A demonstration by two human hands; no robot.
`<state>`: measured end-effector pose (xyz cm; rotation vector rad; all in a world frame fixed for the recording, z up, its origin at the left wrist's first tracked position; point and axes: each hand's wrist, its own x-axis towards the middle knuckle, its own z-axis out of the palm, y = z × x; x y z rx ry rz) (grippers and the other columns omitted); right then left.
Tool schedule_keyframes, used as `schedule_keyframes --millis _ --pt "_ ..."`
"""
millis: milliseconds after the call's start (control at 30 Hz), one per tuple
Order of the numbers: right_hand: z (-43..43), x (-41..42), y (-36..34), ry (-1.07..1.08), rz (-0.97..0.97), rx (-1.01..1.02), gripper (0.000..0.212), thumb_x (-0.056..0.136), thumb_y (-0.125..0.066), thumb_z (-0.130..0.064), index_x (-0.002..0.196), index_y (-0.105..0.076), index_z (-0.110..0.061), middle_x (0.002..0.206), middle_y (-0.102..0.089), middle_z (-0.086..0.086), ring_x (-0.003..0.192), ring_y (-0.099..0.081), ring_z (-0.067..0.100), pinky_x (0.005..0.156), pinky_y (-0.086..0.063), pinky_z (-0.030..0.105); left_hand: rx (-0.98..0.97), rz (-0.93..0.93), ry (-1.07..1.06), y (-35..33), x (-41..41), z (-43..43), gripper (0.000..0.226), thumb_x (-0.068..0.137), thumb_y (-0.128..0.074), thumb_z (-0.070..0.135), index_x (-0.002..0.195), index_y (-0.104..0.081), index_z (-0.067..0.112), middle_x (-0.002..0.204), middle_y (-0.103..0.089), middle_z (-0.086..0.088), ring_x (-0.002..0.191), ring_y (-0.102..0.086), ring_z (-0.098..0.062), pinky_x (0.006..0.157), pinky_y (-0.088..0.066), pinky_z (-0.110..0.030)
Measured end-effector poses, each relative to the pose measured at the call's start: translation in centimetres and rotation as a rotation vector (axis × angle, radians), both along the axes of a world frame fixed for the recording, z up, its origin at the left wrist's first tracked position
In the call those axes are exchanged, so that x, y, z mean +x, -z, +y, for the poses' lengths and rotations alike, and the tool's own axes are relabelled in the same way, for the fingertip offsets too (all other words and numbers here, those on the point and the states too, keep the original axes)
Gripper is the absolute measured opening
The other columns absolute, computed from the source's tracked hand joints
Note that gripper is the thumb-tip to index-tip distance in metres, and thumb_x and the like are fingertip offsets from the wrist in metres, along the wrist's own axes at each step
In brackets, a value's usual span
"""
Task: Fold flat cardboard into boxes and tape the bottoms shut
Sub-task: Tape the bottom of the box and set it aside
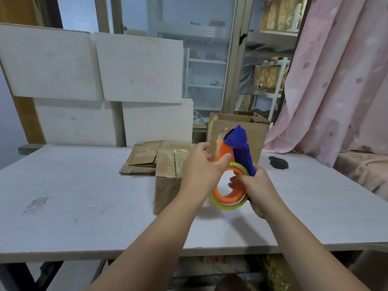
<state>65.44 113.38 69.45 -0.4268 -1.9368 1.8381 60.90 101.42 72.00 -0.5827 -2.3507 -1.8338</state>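
Hands meet above the worktop (84, 196), both on an orange and blue tape dispenser (241, 153) that is held in the air with its blue nose pointing up and away from the person. The right hand (257, 191) grips the lower end of the dispenser, its fingers curled into the hollow of the orange core that carries the tape roll (228, 204), whose yellowish rim shows at the bottom. The left hand (199, 164) is at the orange front of the dispenser just under the nose, thumb pressed on the near side and fingers curled round the far side, grasping that part. Whether a tape end is pinched there I cannot tell, as the hand is blurred.

Below and behind the left hand a folded box (168, 185) stands on the worktop with shiny tape across the face that is turned up. Touching its far left side lies a flat cardboard stack (142, 158). Further back on the right an open box (259, 135) stands upright with its flaps up, partly hidden by the dispenser. A dark patch (278, 162) marks the worktop to the right of it.

White panels (136, 66) lean behind the worktop, and a pink curtain (336, 80) hangs at the right.
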Motion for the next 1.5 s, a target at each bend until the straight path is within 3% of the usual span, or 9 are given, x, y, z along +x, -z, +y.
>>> schedule_keyframes --millis 200,333,467,567,733,1033,1200,1333,1500 --pt "0.4 0.9 0.1 0.085 0.093 0.328 0.052 0.076 -0.065 0.006 0.106 -0.051 -0.034 0.104 -0.055 -0.006 0.09 -0.054 0.008 0.065 -0.043 0.022 0.207 -0.044 -0.031 0.9 -0.2 0.9 0.02 0.087 -0.062 0.021 0.107 -0.062 0.019 0.093 -0.068 0.005 0.084 -0.064 -0.012 0.064 -0.049 -0.025" --pt "0.9 1.3 0.3 0.071 0.125 0.454 0.058 0.072 -0.066 0.011 0.104 -0.049 -0.034 0.107 -0.055 -0.007 0.093 -0.053 0.01 0.069 -0.046 0.027 0.318 -0.071 -0.033 1.2 -0.6 0.0 0.019 0.092 -0.054 0.025 0.093 -0.072 0.02 0.085 -0.069 0.006 0.083 -0.063 -0.017 0.082 -0.054 -0.044" --pt "1.4 1.6 -0.3 0.026 0.171 0.464 0.058 0.073 -0.064 0.014 0.097 -0.048 -0.037 0.1 -0.056 -0.014 0.09 -0.053 0.009 0.073 -0.049 0.032 0.355 -0.189 0.06 1.0 -1.0 -1.4 0.024 0.096 -0.052 0.015 0.117 -0.064 0.016 0.084 -0.06 0.005 0.067 -0.055 -0.006 0.068 -0.049 -0.022" --pt "1.3 1.4 -1.0 -0.006 0.203 0.507 0.06 0.072 -0.063 0.014 0.099 -0.049 -0.037 0.1 -0.055 -0.015 0.089 -0.053 0.005 0.068 -0.047 0.022 0.495 -0.262 0.073 0.5 -1.2 -2.9 0.021 0.09 -0.056 0.004 0.108 -0.059 0.015 0.07 -0.056 -0.003 0.059 -0.051 -0.011 0.065 -0.051 -0.029" --pt "0.2 1.0 -3.0 -0.097 0.274 0.65 0.059 0.071 -0.064 0.013 0.101 -0.049 -0.035 0.099 -0.055 -0.01 0.085 -0.052 0.003 0.064 -0.04 0.01 0.388 -0.16 0.016 0.2 -1.7 -6.2 0.024 0.088 -0.058 0.001 0.109 -0.055 0.011 0.07 -0.063 -0.006 0.053 -0.053 -0.008 0.052 -0.045 -0.018" --pt "-1.1 0.3 -3.6 -0.212 0.145 1.048 0.053 0.072 -0.071 -0.008 0.111 -0.044 -0.032 0.092 -0.05 -0.015 0.082 -0.05 -0.002 0.062 -0.036 0.008 0.29 -0.165 -0.066 0.5 -2.2 -10.4 0.018 0.086 -0.066 0.001 0.102 -0.061 0.008 0.069 -0.067 -0.008 0.055 -0.063 -0.008 0.057 -0.054 -0.018" --pt "-1.2 0.2 -2.4 -0.238 0.107 1.04 0.055 0.071 -0.068 -0.005 0.106 -0.04 -0.036 0.09 -0.049 -0.019 0.082 -0.047 -0.008 0.063 -0.036 0.007 0.279 -0.233 -0.065 1.2 -1.9 -10.5 0.006 0.085 -0.065 -0.002 0.083 -0.062 0.002 0.067 -0.067 -0.011 0.049 -0.062 -0.006 0.052 -0.052 -0.015" --pt "-0.7 0.4 -2.3 -0.23 0.107 1.067 0.049 0.064 -0.067 -0.025 0.105 -0.042 -0.037 0.091 -0.05 -0.023 0.085 -0.048 -0.011 0.066 -0.035 0.005 0.34 -0.21 -0.134 1.2 -2.6 -11.9 0.009 0.084 -0.063 -0.006 0.078 -0.061 0.0 0.07 -0.066 -0.013 0.051 -0.061 -0.009 0.057 -0.054 -0.018" --pt "0.3 -0.2 -2.7 -0.178 0.091 0.976 0.054 0.068 -0.068 0.001 0.104 -0.047 -0.033 0.088 -0.055 -0.018 0.079 -0.051 -0.004 0.059 -0.036 0.008 0.408 -0.312 -0.093 1.9 -2.8 -12.5 0.006 0.085 -0.065 -0.001 0.08 -0.063 0.001 0.07 -0.066 -0.008 0.054 -0.063 -0.009 0.058 -0.055 -0.017"
